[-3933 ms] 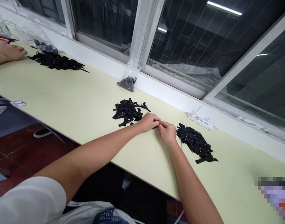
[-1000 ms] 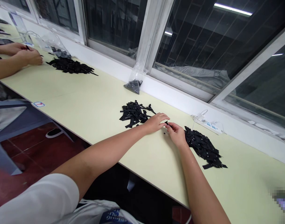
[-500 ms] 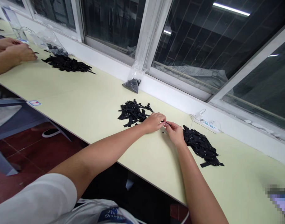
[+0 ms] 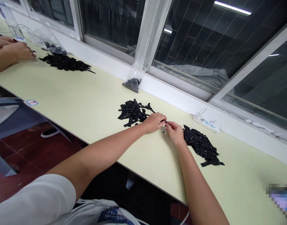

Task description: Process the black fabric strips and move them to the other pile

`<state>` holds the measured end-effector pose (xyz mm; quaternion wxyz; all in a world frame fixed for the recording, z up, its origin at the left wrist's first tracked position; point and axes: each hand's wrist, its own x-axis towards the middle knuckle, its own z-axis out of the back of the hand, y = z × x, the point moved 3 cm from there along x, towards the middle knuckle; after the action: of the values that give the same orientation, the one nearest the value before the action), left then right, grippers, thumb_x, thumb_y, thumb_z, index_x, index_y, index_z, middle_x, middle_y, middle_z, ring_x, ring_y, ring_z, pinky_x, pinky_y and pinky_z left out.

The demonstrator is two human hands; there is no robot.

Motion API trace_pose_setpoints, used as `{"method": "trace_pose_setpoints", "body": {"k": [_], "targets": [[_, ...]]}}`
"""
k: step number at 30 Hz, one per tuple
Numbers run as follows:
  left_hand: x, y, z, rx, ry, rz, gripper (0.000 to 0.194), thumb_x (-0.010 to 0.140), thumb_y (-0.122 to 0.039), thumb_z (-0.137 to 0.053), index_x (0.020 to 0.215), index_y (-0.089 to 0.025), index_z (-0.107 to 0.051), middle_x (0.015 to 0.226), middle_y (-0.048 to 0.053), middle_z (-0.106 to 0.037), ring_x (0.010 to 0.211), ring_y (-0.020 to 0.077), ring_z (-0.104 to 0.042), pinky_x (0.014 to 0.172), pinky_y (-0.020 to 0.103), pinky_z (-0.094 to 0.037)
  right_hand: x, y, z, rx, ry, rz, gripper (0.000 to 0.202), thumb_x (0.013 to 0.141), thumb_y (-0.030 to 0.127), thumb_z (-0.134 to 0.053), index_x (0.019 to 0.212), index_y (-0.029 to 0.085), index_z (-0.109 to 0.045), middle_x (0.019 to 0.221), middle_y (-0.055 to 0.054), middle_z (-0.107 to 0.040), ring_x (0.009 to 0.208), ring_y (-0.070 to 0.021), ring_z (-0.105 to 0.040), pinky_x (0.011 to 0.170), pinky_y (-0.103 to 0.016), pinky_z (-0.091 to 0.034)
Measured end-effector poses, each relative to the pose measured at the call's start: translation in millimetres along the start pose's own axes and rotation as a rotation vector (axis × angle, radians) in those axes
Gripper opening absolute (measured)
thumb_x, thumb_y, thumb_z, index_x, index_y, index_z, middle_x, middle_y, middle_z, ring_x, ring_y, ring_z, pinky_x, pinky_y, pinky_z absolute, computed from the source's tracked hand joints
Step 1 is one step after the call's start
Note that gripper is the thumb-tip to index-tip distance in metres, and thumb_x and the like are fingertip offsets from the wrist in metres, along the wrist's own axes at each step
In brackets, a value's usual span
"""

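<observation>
My left hand [image 4: 155,121] and my right hand [image 4: 175,131] meet above the table, fingers pinched on a short black strip [image 4: 166,122] stretched between them. Most of the strip is hidden by my fingers. Just below my fingertips a tiny round black piece [image 4: 163,132] lies on the tabletop. Left of my left hand is a loose heap of black strips [image 4: 131,112], some showing small light dots. A larger pile of black strips [image 4: 202,145] with similar dots lies beyond my right wrist.
On the pale yellow table [image 4: 87,106], a clear bag of dark pieces [image 4: 133,84] leans by the window ledge. A white power strip [image 4: 209,125] sits at the back right. At far left, a co-worker's hands [image 4: 16,51] work beside another black pile [image 4: 65,62].
Both my hands stay pinched together at nearly the same spot, and a little more of the black strip shows between them. The whole view has shifted slightly.
</observation>
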<state>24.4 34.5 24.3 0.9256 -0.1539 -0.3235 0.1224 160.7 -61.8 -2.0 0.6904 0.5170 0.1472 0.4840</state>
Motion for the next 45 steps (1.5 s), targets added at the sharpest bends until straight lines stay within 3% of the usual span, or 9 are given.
{"method": "trace_pose_setpoints", "body": {"k": [9,20,24,28,31,34,45], "targets": [[0.7,-1.8,2.8,-0.099,-0.022,0.036,0.016,0.093,-0.02,-0.051,0.096,-0.019,-0.067,0.099,0.006,-0.071,0.097,0.0211,-0.06,0.09,0.035,-0.044,0.7,-1.3,-0.9,0.02,0.007,-0.001,0.046,0.079,0.056,-0.064,0.102,0.017,-0.074,0.089,-0.008,-0.074,0.071,-0.0198,-0.062,0.065,-0.031,-0.05],[-0.1,-1.7,4.1,-0.175,-0.086,0.102,0.013,0.087,-0.019,-0.054,0.091,-0.019,-0.067,0.091,0.004,-0.07,0.087,0.019,-0.06,0.079,0.031,-0.046,-2.3,5.2,-0.6,-0.019,-0.001,0.01,0.043,0.08,0.055,-0.063,0.099,0.017,-0.072,0.083,-0.007,-0.071,0.07,-0.0196,-0.061,0.066,-0.031,-0.048],[-0.5,-0.4,1.9,-0.205,-0.081,0.122,0.012,0.088,-0.02,-0.055,0.092,-0.02,-0.067,0.092,0.003,-0.07,0.087,0.0186,-0.06,0.078,0.03,-0.046,-2.0,6.7,1.6,-0.024,-0.028,0.019,0.043,0.08,0.052,-0.062,0.104,0.017,-0.071,0.09,-0.008,-0.072,0.074,-0.0201,-0.062,0.067,-0.03,-0.048],[0.9,7.3,3.8,-0.205,-0.175,0.16,0.011,0.089,-0.02,-0.055,0.091,-0.02,-0.066,0.087,0.002,-0.069,0.083,0.0174,-0.059,0.075,0.029,-0.044,-3.8,10.6,7.0,-0.291,-0.026,0.048,0.031,0.082,0.044,-0.061,0.098,0.021,-0.073,0.091,-0.005,-0.073,0.072,-0.019,-0.061,0.073,-0.032,-0.047],[1.9,14.3,5.3,-0.211,-0.233,0.233,0.009,0.089,-0.022,-0.057,0.09,-0.019,-0.065,0.082,0.001,-0.066,0.077,0.0161,-0.057,0.072,0.029,-0.043,-7.3,14.5,5.1,-0.496,0.136,0.093,0.019,0.082,0.036,-0.063,0.089,0.022,-0.075,0.087,-0.003,-0.073,0.073,-0.0185,-0.061,0.077,-0.031,-0.044],[2.1,16.3,4.9,-0.23,-0.243,0.252,0.007,0.088,-0.022,-0.058,0.088,-0.019,-0.064,0.079,0.0,-0.064,0.074,0.0151,-0.056,0.069,0.028,-0.041,-10.2,18.0,3.3,-0.526,0.233,0.097,0.016,0.086,0.029,-0.061,0.091,0.023,-0.075,0.087,-0.001,-0.073,0.076,-0.0171,-0.063,0.076,-0.028,-0.043],[0.9,14.5,3.0,-0.247,-0.22,0.268,0.006,0.087,-0.02,-0.06,0.088,-0.018,-0.065,0.079,0.0,-0.065,0.07,0.0136,-0.053,0.066,0.027,-0.038,-8.1,19.1,0.2,-0.769,0.236,0.044,0.015,0.093,0.028,-0.06,0.089,0.018,-0.071,0.089,-0.007,-0.073,0.081,-0.0196,-0.062,0.072,-0.028,-0.039]]}}
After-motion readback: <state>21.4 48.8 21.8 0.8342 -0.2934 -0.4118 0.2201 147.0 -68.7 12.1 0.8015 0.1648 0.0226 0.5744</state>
